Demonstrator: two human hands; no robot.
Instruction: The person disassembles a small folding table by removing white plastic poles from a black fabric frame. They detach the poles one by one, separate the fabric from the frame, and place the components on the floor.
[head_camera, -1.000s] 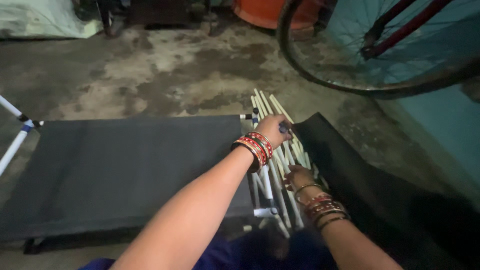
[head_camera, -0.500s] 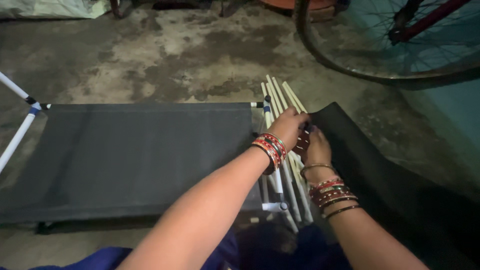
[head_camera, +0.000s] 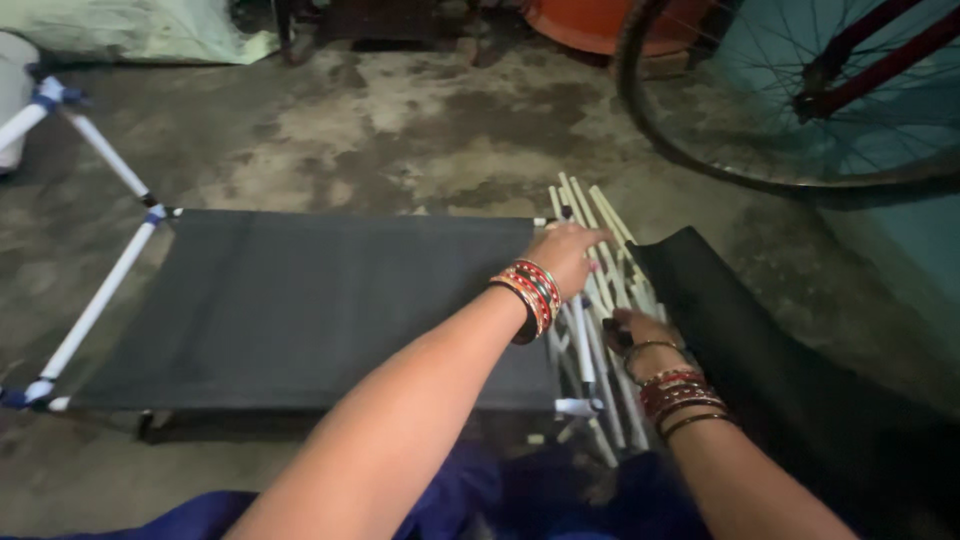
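Head camera: a person's left hand (head_camera: 568, 255) is resting, fingers spread flat, on a bundle of pale sticks (head_camera: 600, 290) lying at the right end of a low frame stretched with dark fabric (head_camera: 310, 300). The right hand (head_camera: 632, 330), at five o'clock from the left, is pressing into the same sticks; its fingers are curling under and lying in shadow, so whether they are closing on a stick cannot be told. Stacks of red and gold bangles (head_camera: 527, 295) are circling both wrists.

A loose sheet of black cloth (head_camera: 750, 340) is lying just beside the sticks at three o'clock, running out of view at the lower right. White tubing with blue joints (head_camera: 100, 300) is edging the frame at nine o'clock. A bicycle wheel (head_camera: 800, 120) is standing at one o'clock, its top cut off, against a teal wall (head_camera: 900, 240). An orange tub (head_camera: 590, 20) is sitting at twelve o'clock, mostly cropped. The stained concrete floor (head_camera: 400, 130) is dim; blue clothing (head_camera: 470, 500) is filling the bottom edge.
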